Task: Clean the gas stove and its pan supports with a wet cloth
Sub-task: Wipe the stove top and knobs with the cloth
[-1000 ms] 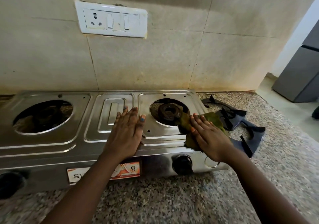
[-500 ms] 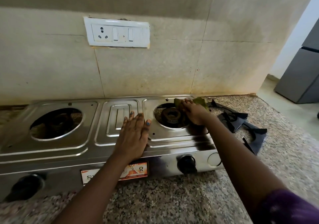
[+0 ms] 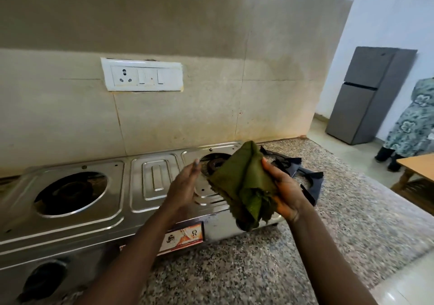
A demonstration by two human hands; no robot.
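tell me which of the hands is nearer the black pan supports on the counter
The right hand. It holds the green cloth just in front of the pan supports, partly covering them. The left hand is open over the stove, farther left.

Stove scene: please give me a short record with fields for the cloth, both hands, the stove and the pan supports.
cloth: green cloth, lifted above the stove, bunched
right hand: right hand grips the cloth from the right side
left hand: left hand open, beside the cloth; contact unclear
stove: steel gas stove, two burners, supports removed
pan supports: black pan supports lie on the granite counter, right of the stove
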